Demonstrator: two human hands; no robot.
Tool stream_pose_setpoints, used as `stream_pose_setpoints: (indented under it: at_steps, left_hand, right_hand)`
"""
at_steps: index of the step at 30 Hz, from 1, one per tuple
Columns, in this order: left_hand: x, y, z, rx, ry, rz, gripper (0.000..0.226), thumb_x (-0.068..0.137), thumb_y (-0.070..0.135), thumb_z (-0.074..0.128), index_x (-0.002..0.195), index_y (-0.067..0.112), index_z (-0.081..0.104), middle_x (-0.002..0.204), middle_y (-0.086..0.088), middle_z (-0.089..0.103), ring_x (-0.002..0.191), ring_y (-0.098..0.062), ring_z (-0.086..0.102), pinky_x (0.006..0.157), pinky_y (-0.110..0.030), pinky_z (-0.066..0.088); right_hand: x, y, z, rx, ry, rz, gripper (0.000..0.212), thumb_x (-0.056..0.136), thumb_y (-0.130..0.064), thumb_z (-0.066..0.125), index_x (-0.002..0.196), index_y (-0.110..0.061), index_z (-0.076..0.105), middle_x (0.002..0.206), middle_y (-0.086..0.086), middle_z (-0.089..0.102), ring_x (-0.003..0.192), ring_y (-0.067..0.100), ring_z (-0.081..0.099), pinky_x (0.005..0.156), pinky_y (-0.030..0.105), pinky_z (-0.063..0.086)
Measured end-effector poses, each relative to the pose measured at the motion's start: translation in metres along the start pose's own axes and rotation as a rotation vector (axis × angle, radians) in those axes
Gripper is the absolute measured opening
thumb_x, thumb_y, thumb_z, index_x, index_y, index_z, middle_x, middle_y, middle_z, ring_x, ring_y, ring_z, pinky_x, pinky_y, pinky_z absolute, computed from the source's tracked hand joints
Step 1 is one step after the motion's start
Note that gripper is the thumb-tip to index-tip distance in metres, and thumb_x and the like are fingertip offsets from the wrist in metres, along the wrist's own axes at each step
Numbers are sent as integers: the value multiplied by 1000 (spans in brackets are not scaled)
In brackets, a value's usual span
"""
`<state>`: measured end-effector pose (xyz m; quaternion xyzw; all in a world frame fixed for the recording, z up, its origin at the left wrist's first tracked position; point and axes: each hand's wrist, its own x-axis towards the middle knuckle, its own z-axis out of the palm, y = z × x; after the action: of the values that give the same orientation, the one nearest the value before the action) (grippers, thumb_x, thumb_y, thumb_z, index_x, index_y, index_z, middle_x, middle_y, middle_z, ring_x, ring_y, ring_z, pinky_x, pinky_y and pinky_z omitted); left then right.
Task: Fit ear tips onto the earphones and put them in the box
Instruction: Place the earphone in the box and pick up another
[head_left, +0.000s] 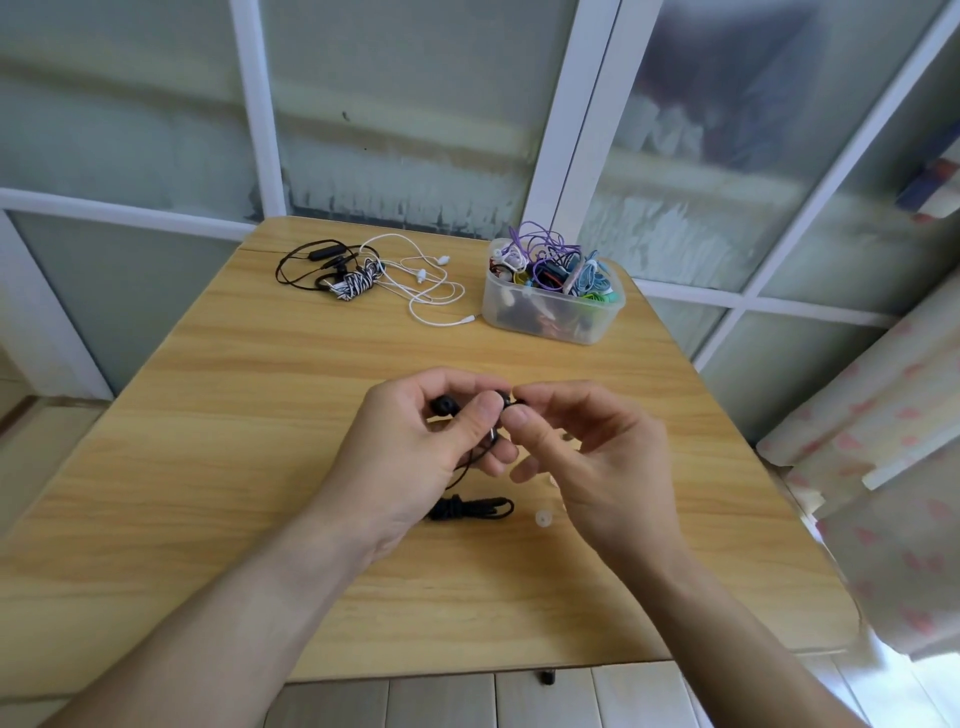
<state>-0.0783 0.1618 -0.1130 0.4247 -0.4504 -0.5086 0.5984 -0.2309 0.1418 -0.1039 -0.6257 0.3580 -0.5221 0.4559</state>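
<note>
I see the clear box (550, 306) crammed with tangled earphones, far across the counter (260, 415). My left hand (415, 441) pinches a black earbud (501, 400); my right hand (587, 452) pinches its tip.

Wood-grain table (260, 415); translucent plastic box (550, 312).

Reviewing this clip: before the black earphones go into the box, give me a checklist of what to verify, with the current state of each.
1. Left hand grips the black earphones: ok.
2. Right hand pinches a black ear tip at the earbud: ok.
3. Tip fully seated: cannot tell, fingers cover it.
4. Cord bundle wound: ok.
5. Box open, within reach: ok, though already heaped.
6. Clear ear tip loose on the table: not ok.
</note>
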Motion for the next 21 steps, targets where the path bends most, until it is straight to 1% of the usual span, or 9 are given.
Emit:
stream_pose_setpoints:
  at_steps: [2,4,7,9,11,14,17,19,21]
  left_hand:
    - [0,0,-1,29,-18,10,14,90,7,61,102,7,70,76,-16,70,64,-25,65,62,-28,52]
    - [0,-1,-2,60,-19,17,14,91,9,61,101,8,70,73,-14,70,62,-23,63,62,-27,52]
    - [1,-2,-2,63,-11,27,13,91,10,61,100,9,71,71,-14,69,60,-23,60,63,-27,51]
    - [1,-2,-2,68,-3,27,13,92,10,61,100,10,71,70,-14,68,59,-23,59,64,-27,51]
    - [1,-2,-2,72,-2,28,13,91,10,61,100,9,71,68,-13,67,58,-22,58,63,-26,50]
    - [2,-2,-1,75,-7,51,12,91,9,61,99,9,71,68,-12,67,58,-21,58,61,-25,49]
    - [2,-1,-1,115,-33,71,13,91,8,62,100,9,70,62,-8,66,54,-17,56,61,-21,49]
    - [2,-1,-1,114,-40,74,13,90,7,62,101,8,70,61,-7,65,53,-16,55,61,-21,49]
    - [2,-1,-1,115,-41,70,13,90,7,63,100,9,70,61,-7,66,53,-16,55,62,-22,50]
  right_hand:
    - [1,-2,-1,16,-18,-18,14,73,-11,76,86,-14,75,78,7,74,60,16,67,50,20,51]
    - [1,-2,-3,23,-43,-42,16,75,-9,75,91,-13,76,82,9,75,64,19,69,56,22,54]
    - [1,0,-8,12,-100,-45,22,81,-8,70,103,-4,75,84,14,72,74,29,70,66,28,57]
    - [1,0,-10,24,-136,-21,24,85,-7,67,108,-1,73,86,18,70,79,36,70,71,31,58]
    - [2,0,-12,27,-137,15,22,84,-7,66,105,-2,73,82,17,72,74,36,71,71,31,59]
    - [3,0,-14,44,-112,57,19,81,-8,67,99,-5,73,78,15,73,68,28,72,67,29,58]
    - [3,0,-14,69,-121,59,19,81,-9,67,99,-6,74,76,15,73,67,29,71,67,30,58]
    - [4,0,-13,91,-128,70,19,81,-9,66,98,-5,73,77,18,72,68,30,71,67,30,58]
    - [4,0,-14,124,-140,90,19,82,-6,65,99,-1,71,79,23,72,71,29,71,68,30,58]
